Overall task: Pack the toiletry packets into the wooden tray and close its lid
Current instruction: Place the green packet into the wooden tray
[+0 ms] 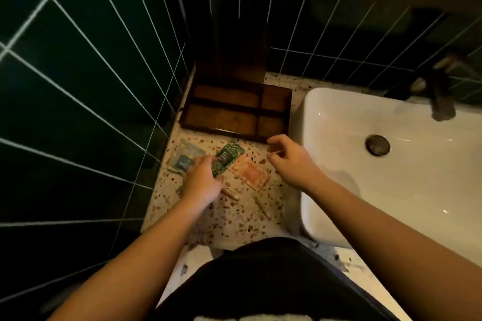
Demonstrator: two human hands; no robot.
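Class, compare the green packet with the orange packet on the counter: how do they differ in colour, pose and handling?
The green packet is dark green and speckled; the orange packet is pale orange. The left hand grips the green packet, tilting it; the orange packet lies flat, untouched. Both are outside the wooden tray.

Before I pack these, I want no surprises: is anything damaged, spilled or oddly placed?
Nothing looks damaged or spilled. The packets lie loose and askew on the counter; the left hand holds the green packet. The wooden tray is empty, its lid upright.
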